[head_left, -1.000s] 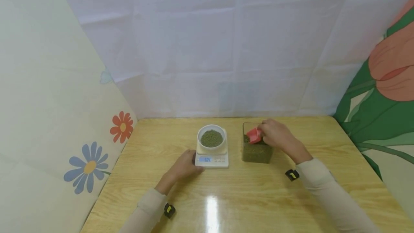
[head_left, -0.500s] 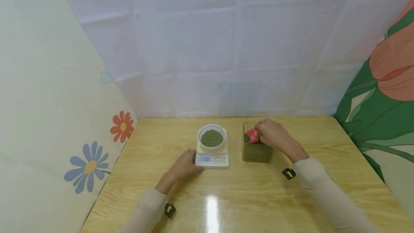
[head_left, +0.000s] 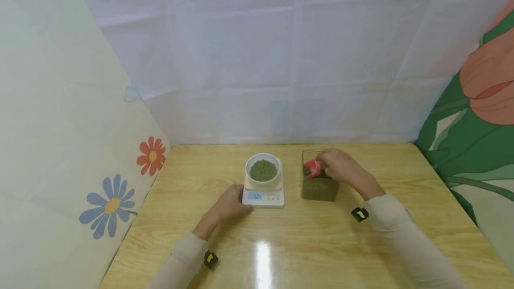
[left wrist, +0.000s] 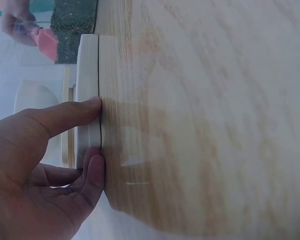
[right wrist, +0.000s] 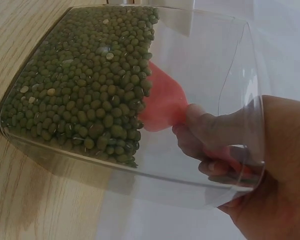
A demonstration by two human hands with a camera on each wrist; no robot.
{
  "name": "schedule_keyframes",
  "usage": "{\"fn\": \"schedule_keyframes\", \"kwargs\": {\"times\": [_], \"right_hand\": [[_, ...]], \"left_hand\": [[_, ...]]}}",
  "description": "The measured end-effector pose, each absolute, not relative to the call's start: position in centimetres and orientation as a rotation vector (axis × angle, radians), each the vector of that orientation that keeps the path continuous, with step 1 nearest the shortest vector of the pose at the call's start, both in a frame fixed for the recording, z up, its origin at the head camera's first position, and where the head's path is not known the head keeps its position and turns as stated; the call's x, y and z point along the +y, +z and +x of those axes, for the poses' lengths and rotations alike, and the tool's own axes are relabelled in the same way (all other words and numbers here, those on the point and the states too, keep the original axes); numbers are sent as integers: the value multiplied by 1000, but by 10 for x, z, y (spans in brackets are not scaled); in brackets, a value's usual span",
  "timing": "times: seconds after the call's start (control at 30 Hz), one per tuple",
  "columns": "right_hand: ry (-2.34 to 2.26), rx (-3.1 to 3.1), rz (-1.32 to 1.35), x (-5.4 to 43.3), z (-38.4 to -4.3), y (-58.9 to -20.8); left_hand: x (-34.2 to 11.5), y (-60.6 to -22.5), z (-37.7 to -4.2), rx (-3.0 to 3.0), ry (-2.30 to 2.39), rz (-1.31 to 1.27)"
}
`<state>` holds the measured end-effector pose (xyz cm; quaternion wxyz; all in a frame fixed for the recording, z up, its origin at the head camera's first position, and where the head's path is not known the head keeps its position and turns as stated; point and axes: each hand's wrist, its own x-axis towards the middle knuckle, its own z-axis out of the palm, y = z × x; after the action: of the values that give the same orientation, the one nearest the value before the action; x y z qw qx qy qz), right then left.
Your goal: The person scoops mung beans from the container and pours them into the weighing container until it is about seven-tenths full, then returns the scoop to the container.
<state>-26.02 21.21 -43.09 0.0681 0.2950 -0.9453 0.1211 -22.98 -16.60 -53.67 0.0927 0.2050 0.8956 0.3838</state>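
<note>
A white kitchen scale [head_left: 277, 203] with a lit display stands on the wooden table. On it sits a white bowl [head_left: 246, 172] of mung beans [head_left: 263, 171]. My left hand [head_left: 229, 204] holds the scale by its left front corner; the left wrist view shows the thumb [left wrist: 75, 114] and bent fingers against its side. To the right stands a clear square container [right wrist: 247, 40], partly filled with mung beans [right wrist: 90, 85]. My right hand [head_left: 341, 166] reaches over its rim and grips a red scoop [right wrist: 165, 100] by the handle. The scoop's front end is down in the beans, partly hidden.
The wooden table [head_left: 305, 244] ends at a white cloth backdrop [head_left: 241, 57] behind the scale and container. Floral panels stand at the left and right sides. A dark strapped device [head_left: 360, 214] hangs at the right wrist, another [head_left: 210, 259] at the left.
My right hand and the scoop have shifted slightly left inside the container since a second ago. My left hand, the scale and the bowl stay in place.
</note>
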Motion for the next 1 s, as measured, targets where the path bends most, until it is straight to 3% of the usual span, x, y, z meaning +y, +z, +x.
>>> {"fn": "schedule_keyframes", "kwargs": {"times": [1.0], "right_hand": [[465,-2932,813,218,-261,-426]], "left_hand": [[-167,-541,-231,2655,1151,598]]}}
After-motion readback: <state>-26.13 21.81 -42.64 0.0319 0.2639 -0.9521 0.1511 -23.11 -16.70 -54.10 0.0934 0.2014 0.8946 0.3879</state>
